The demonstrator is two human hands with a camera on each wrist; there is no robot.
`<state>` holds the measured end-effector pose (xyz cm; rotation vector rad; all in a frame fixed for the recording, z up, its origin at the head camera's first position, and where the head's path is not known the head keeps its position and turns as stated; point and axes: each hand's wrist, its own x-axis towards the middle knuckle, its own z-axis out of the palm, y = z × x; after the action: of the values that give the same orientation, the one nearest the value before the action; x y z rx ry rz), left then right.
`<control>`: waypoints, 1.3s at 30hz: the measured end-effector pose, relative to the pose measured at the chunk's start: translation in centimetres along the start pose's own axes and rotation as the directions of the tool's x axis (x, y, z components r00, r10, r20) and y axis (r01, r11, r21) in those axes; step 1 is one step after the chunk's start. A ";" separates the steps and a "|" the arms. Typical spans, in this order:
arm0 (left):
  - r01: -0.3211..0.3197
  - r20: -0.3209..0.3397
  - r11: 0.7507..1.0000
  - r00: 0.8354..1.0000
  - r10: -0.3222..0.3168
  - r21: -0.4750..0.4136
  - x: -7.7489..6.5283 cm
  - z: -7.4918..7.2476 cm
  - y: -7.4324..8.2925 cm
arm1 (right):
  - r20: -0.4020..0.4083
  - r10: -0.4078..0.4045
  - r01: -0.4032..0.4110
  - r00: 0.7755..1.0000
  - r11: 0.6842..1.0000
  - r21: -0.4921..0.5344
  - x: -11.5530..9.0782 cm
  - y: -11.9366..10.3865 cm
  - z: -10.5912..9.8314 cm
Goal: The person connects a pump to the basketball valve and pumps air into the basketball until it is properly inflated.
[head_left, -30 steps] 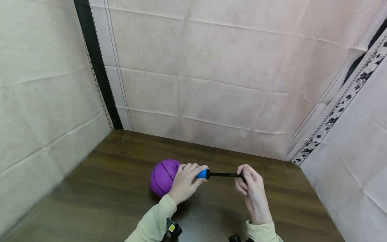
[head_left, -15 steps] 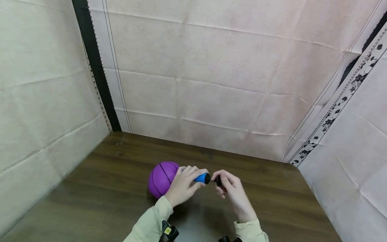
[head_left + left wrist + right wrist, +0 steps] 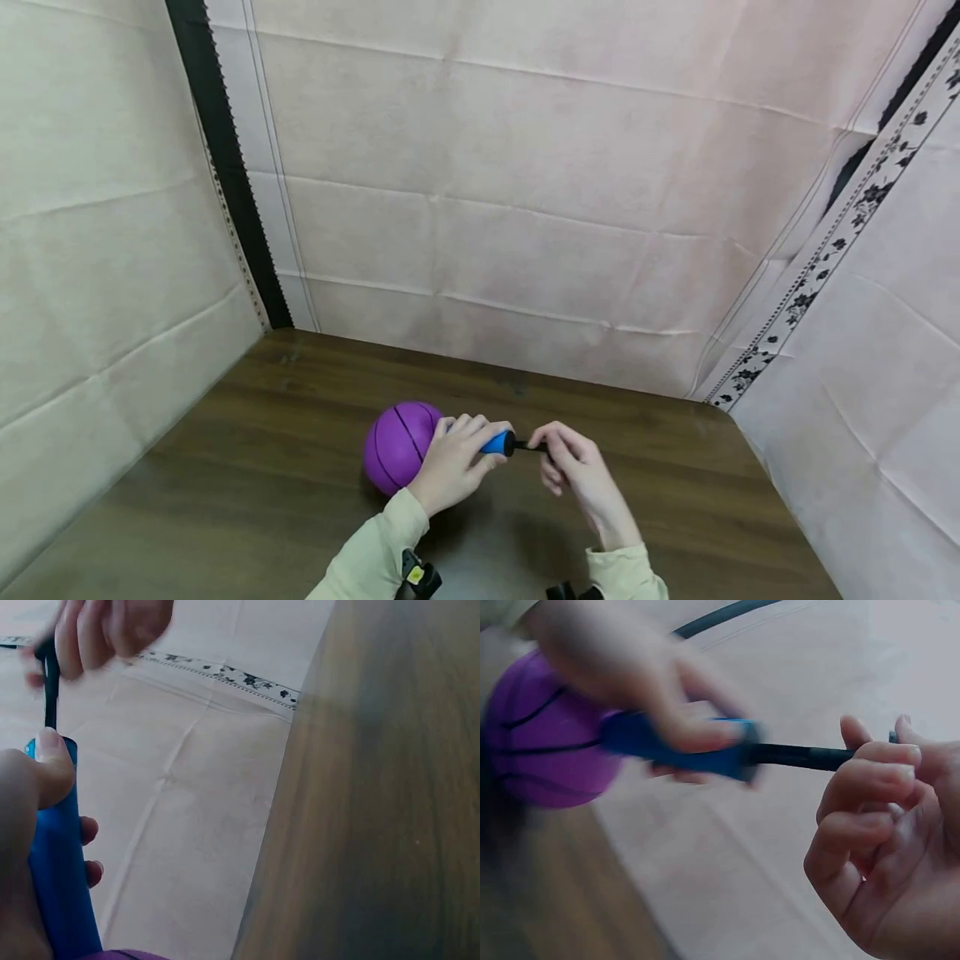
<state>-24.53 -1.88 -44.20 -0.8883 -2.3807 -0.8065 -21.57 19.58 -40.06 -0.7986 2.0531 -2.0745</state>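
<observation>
A purple ball (image 3: 397, 446) with black lines sits on the wooden table. Against its right side is a blue hand pump (image 3: 60, 877), held sideways. My left hand (image 3: 452, 467) grips the pump's barrel, thumb near its black end cap. From that cap a black rod (image 3: 795, 756) sticks out a short way. My right hand (image 3: 581, 475) pinches the handle at the rod's outer end, its other fingers curled. Where the pump meets the ball is hidden behind my left hand.
The brown table (image 3: 262, 500) extends around both hands. Pale cloth (image 3: 480, 183) hangs behind it and at both sides, with a floral border (image 3: 817, 275) at the right. Each wrist carries a small black camera (image 3: 420, 575).
My right hand has pushed the rod far into the pump, leftward, and then drawn it slightly back out. My left hand and the ball have stayed nearly in place.
</observation>
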 end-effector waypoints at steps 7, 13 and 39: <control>-0.030 0.028 0.999 0.999 0.030 0.013 -0.2 -0.5 -0.2 | 0.075 0.035 -0.029 0.997 0.996 -0.080 0.9 1.8 0.8; -0.014 0.043 0.998 0.999 0.017 -0.063 -0.1 -1.1 -0.7 | 0.094 -0.061 0.069 0.994 0.995 -0.076 -0.8 -0.7 -0.5; -0.006 0.009 0.993 1.000 0.007 -0.120 0.1 -1.7 -1.4 | -0.004 -0.113 0.113 0.994 0.993 -0.020 -0.3 -1.4 0.6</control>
<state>-25.17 -3.80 -43.47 -0.9491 -2.3564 -0.9530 -20.66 19.32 -38.83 -0.9344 2.0797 -2.1182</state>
